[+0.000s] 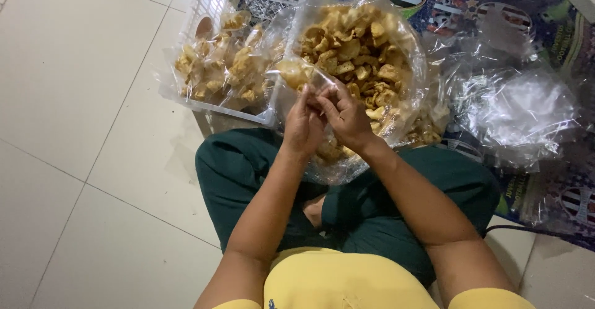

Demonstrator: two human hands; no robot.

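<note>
My left hand (302,125) and my right hand (346,118) meet in front of me, both pinching a small clear plastic bag (296,73) with a few golden crackers inside. Right behind them stands a large clear sack (365,55) heaped with the same fried crackers. I sit cross-legged on the floor in green trousers (242,172).
A white plastic crate (211,2) at the left holds several small filled cracker bags (220,70). A loose pile of empty clear bags (514,110) lies at the right on a patterned mat (558,42). White floor tiles (80,98) spread to the left.
</note>
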